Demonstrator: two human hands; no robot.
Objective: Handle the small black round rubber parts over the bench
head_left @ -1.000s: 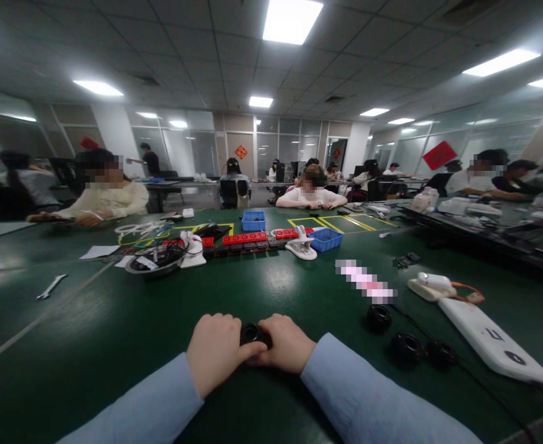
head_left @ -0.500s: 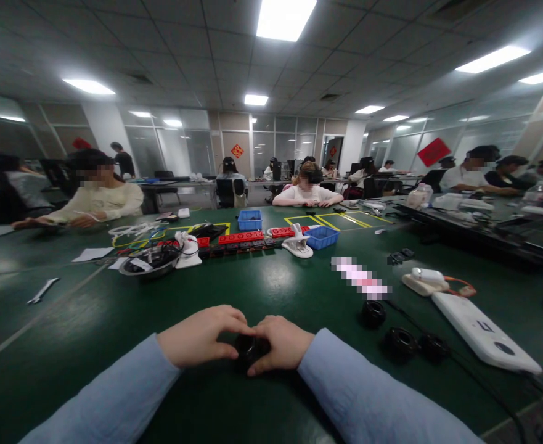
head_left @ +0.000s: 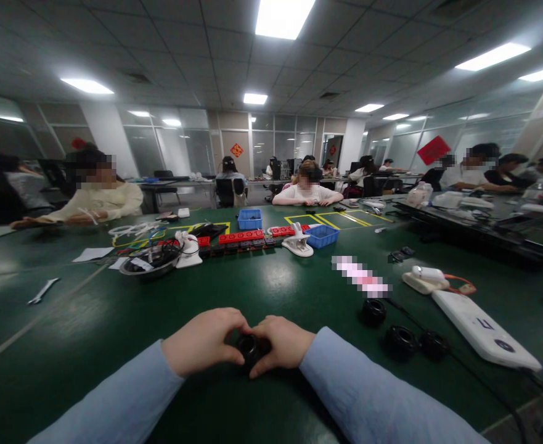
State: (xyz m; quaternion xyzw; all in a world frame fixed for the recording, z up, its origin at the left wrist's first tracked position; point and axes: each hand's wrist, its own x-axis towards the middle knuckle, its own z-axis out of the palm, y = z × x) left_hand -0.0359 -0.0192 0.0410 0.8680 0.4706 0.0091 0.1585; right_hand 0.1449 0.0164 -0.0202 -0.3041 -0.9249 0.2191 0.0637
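Observation:
A thick, glossy black ring (head_left: 249,346) with a round hole stands on the green table (head_left: 216,404) between my hands. From its left side, my left hand (head_left: 205,339) curls thumb and fingers against it. My right hand (head_left: 283,341) grips the opposite side, the thumb low at the near edge and the fingers over the far edge. Both sets of fingertips nearly meet behind the ring, and they hide part of its rim. Off to the right sit similar black rings (head_left: 401,341), several in all.
A white power bank (head_left: 486,330) with a black cable lies right of the rings. Farther back are a red-and-black power strip (head_left: 241,240), a blue bin (head_left: 322,235) and a metal bowl (head_left: 148,265) of cables. A wrench (head_left: 44,291) lies left. Other people sit around.
My left hand has shifted slightly right and its thumb now sits lower on the ring's near side. The right hand stays almost in place, and more of the ring's top shows.

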